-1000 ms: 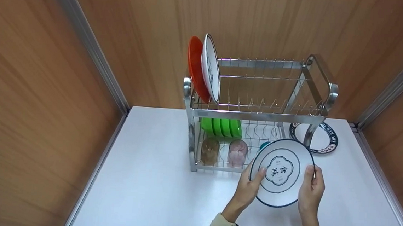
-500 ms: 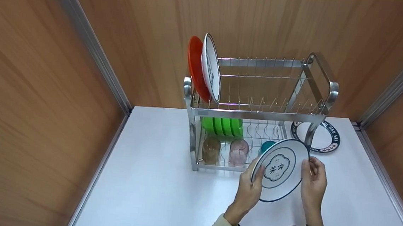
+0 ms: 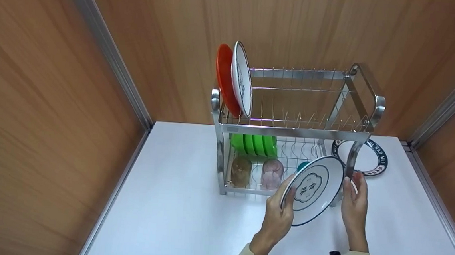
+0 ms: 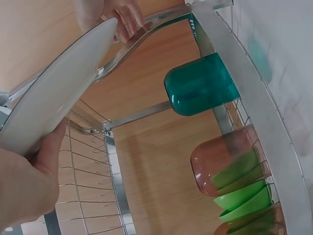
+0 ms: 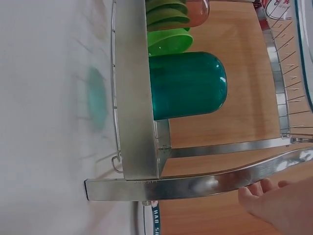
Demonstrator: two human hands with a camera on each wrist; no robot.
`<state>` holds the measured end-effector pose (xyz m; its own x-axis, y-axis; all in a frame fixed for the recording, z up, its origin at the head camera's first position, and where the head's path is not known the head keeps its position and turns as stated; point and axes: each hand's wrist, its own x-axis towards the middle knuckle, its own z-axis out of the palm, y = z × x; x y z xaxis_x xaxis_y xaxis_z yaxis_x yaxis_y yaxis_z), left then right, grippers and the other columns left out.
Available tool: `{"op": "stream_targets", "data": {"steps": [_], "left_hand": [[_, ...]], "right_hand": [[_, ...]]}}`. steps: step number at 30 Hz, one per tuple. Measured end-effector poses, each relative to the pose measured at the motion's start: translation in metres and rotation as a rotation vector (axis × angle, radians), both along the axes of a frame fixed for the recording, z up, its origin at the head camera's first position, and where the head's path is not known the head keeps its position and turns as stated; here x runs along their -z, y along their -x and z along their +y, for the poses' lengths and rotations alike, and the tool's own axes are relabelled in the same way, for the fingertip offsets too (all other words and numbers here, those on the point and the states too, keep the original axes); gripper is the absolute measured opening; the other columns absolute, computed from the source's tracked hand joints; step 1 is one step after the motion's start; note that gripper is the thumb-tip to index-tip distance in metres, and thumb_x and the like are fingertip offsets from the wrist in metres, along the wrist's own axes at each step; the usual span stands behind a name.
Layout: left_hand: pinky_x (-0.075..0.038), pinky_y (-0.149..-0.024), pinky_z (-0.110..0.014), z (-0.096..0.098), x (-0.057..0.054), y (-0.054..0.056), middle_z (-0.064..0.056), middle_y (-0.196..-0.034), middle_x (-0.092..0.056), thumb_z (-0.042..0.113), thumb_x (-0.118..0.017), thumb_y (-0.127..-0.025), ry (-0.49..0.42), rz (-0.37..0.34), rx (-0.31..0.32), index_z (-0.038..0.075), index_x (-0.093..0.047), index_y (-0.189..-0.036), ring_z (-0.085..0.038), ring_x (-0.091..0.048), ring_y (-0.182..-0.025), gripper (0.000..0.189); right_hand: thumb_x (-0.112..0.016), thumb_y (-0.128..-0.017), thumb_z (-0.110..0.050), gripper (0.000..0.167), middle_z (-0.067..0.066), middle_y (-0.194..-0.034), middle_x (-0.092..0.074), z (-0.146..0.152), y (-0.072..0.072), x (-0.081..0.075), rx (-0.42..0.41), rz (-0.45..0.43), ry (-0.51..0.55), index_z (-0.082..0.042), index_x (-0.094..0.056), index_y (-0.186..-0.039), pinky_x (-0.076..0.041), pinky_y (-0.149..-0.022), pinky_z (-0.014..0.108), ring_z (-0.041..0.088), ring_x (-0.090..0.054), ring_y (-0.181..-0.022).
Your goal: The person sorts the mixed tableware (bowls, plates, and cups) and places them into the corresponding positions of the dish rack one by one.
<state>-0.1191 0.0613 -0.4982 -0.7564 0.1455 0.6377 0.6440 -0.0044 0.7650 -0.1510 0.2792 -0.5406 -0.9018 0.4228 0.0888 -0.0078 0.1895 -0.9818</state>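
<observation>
My left hand (image 3: 278, 219) grips the near left edge of a white plate (image 3: 319, 190) with a dark rim and printed characters, thumb on its face. The plate is held tilted in front of the dish rack (image 3: 295, 132). In the left wrist view the plate's pale underside (image 4: 63, 90) shows above the thumb. My right hand (image 3: 354, 208) is off the plate, its fingertips right at the rack's front right post (image 5: 210, 185), fingers loosely bent. An orange-red plate (image 3: 224, 73) and a white patterned plate (image 3: 242, 80) stand upright at the upper tier's left end.
The lower tier carries green bowls (image 3: 254, 145), an amber cup (image 3: 241, 172), a pink cup (image 3: 272, 174) and a teal cup (image 5: 188, 85). A dark-rimmed plate (image 3: 381, 164) lies on the white table (image 3: 166, 203) behind the rack's right side. Wooden walls (image 3: 184, 60) enclose the table.
The held plate has turned from facing up to a steeper tilt in my left hand. My right hand has let go of its right edge and come to the rack's post.
</observation>
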Motion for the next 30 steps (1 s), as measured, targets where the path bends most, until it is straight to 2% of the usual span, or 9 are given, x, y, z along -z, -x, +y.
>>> {"op": "stream_targets", "data": {"steps": [7, 12, 16, 19, 22, 26, 30], "left_hand": [[-0.055, -0.091, -0.032, -0.008, -0.004, 0.001, -0.018, -0.139, -0.063, -0.002, -0.042, -0.108, -0.018, 0.034, -0.028, 0.005, -0.043, -0.151, -0.032, -0.066, -0.119, 0.044], [-0.055, -0.093, -0.034, -0.014, -0.007, 0.000, -0.020, -0.138, -0.063, -0.006, -0.043, -0.106, -0.043, 0.042, -0.036, 0.002, -0.044, -0.150, -0.035, -0.065, -0.120, 0.044], [-0.054, -0.096, -0.036, -0.019, -0.013, -0.002, -0.020, -0.140, -0.061, -0.008, -0.043, -0.106, -0.057, 0.057, -0.037, 0.003, -0.044, -0.150, -0.034, -0.063, -0.124, 0.046], [-0.053, -0.098, -0.038, -0.022, -0.017, -0.003, -0.022, -0.140, -0.060, -0.012, -0.043, -0.104, -0.070, 0.087, -0.055, 0.003, -0.043, -0.150, -0.035, -0.062, -0.126, 0.048], [-0.053, -0.097, -0.040, -0.026, -0.022, -0.004, -0.025, -0.139, -0.060, -0.016, -0.042, -0.102, -0.086, 0.126, -0.083, 0.000, -0.043, -0.149, -0.037, -0.062, -0.125, 0.050], [-0.055, -0.094, -0.041, -0.030, -0.030, -0.004, -0.025, -0.140, -0.059, -0.017, -0.040, -0.102, -0.140, 0.123, -0.093, 0.000, -0.042, -0.150, -0.037, -0.062, -0.124, 0.051], [-0.056, -0.091, -0.042, -0.036, -0.039, -0.003, -0.026, -0.141, -0.058, -0.017, -0.039, -0.102, -0.183, 0.132, -0.107, 0.003, -0.042, -0.152, -0.039, -0.062, -0.123, 0.054]], "right_hand": [[-0.048, -0.109, -0.041, 0.067, 0.011, -0.164, -0.027, 0.003, 0.010, 0.006, -0.007, -0.015, -0.010, -0.011, -0.021, -0.163, -0.028, -0.117, 0.020, 0.029, -0.027, -0.153], [-0.048, -0.109, -0.040, 0.064, 0.014, -0.161, -0.032, 0.007, 0.016, 0.010, 0.013, -0.040, -0.041, -0.008, -0.028, -0.160, -0.032, -0.117, 0.024, 0.035, -0.036, -0.148], [-0.048, -0.109, -0.037, 0.059, 0.016, -0.156, -0.041, 0.009, 0.024, 0.016, 0.026, -0.038, -0.039, -0.006, -0.032, -0.157, -0.038, -0.113, 0.022, 0.030, -0.045, -0.142], [-0.047, -0.109, -0.038, 0.054, 0.013, -0.143, -0.051, 0.009, 0.029, 0.020, 0.021, -0.044, -0.072, -0.004, -0.038, -0.151, -0.042, -0.105, 0.014, 0.021, -0.053, -0.129], [-0.046, -0.109, -0.040, 0.047, 0.005, -0.123, -0.056, 0.010, 0.034, 0.023, 0.018, -0.045, -0.116, -0.004, -0.045, -0.140, -0.044, -0.092, 0.011, 0.013, -0.057, -0.109], [-0.041, -0.111, -0.041, 0.039, 0.003, -0.103, -0.053, 0.011, 0.038, 0.027, -0.002, -0.039, -0.144, -0.005, -0.046, -0.126, -0.042, -0.076, 0.017, 0.017, -0.053, -0.093], [-0.036, -0.112, -0.042, 0.036, 0.011, -0.100, -0.048, 0.014, 0.041, 0.029, -0.041, -0.043, -0.146, -0.007, -0.042, -0.120, -0.040, -0.071, 0.022, 0.024, -0.048, -0.089]]}}
